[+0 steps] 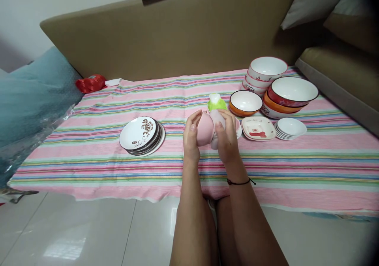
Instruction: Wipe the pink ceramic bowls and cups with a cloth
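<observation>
My left hand [192, 133] is wrapped round a small pink bowl [205, 130], its curved side facing me. Pressed against that bowl is a pale whitish piece [217, 117] in my right hand [227, 137]; whether it is a cloth or a second small bowl I cannot make out. Both hands are close together above the striped cloth. Just beyond them lies a green and white leaf-shaped dish [216, 102]. Partly hidden behind my right hand is a pink and white dish [238, 128].
A stack of flower-patterned plates [139, 133] sits left. On the right are an orange bowl [245, 103], stacked large bowls [268, 66], [293, 92], square bear-patterned dishes [258, 128] and small white saucers [291, 127]. A red bundle [91, 83] lies far left. Behind rises a brown backrest [177, 36].
</observation>
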`<state>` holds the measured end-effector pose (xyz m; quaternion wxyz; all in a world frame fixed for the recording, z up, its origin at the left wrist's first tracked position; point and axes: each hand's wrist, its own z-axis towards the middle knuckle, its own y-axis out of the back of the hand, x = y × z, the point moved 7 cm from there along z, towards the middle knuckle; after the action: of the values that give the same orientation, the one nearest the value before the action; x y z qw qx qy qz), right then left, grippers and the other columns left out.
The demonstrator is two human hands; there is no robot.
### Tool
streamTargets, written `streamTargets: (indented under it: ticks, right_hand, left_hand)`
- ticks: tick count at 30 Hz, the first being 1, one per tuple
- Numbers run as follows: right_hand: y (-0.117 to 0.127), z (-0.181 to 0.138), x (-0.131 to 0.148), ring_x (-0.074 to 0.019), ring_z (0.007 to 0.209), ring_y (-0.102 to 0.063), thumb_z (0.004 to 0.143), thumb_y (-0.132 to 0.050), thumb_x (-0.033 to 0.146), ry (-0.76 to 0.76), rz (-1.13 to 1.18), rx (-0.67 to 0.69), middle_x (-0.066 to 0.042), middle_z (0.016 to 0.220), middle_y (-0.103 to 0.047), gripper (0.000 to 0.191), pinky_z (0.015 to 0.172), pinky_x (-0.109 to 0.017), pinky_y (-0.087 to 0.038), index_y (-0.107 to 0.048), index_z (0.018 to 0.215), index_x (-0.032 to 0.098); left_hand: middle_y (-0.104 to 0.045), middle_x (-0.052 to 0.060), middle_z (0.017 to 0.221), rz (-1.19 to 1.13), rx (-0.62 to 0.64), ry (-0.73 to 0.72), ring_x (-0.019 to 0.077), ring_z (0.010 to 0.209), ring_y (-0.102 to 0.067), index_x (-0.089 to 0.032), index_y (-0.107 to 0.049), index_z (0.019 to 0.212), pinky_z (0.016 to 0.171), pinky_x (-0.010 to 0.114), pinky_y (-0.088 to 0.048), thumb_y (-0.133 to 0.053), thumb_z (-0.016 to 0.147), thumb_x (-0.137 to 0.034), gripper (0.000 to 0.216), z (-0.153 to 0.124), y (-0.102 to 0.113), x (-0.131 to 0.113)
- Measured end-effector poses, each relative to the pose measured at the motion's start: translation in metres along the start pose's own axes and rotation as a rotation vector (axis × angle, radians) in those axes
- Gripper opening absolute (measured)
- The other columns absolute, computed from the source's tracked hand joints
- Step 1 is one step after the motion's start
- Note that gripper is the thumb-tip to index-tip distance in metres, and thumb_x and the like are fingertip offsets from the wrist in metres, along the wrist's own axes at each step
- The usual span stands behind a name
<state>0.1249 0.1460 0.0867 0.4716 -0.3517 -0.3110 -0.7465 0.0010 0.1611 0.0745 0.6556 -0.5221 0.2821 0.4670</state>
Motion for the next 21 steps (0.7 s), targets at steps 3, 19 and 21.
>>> streamTargets:
  ticks: [3, 19, 21]
  right_hand:
    - [-0.001, 0.001, -0.006, -0.0231, 0.115, -0.052, 0.095, -0.039, 0.043, -0.088, 0.063, 0.017, -0.009, 0.117, -0.058, 0.035, 0.105, -0.045, -0.04, -0.056, 0.118, 0.022]
    - [0.007, 0.004, -0.023, -0.0212, 0.106, -0.058, 0.093, -0.045, 0.039, -0.226, 0.124, -0.024, -0.007, 0.111, -0.062, 0.03, 0.096, -0.039, -0.046, -0.055, 0.115, 0.022]
    - [0.01, 0.004, -0.016, -0.0205, 0.103, -0.059, 0.092, -0.047, 0.038, -0.187, 0.106, -0.034, -0.006, 0.109, -0.063, 0.026, 0.094, -0.037, -0.046, -0.056, 0.112, 0.022]
  left_hand:
    - [-0.062, 0.01, 0.127, -0.007, 0.01, 0.006, 0.0284, 0.127, -0.052, -0.021, -0.067, 0.112, 0.109, 0.038, -0.037, -0.057, 0.08, -0.059, 0.05, 0.0, -0.001, 0.0]
    - [-0.064, 0.009, 0.124, 0.097, 0.126, 0.032, 0.0279, 0.122, -0.055, -0.022, -0.062, 0.117, 0.107, 0.043, -0.04, -0.052, 0.083, -0.061, 0.053, 0.005, -0.001, 0.015]
    - [-0.063, 0.009, 0.125, 0.096, 0.125, 0.064, 0.0278, 0.123, -0.054, -0.022, -0.062, 0.117, 0.106, 0.042, -0.04, -0.049, 0.084, -0.063, 0.054, 0.004, -0.002, 0.016]
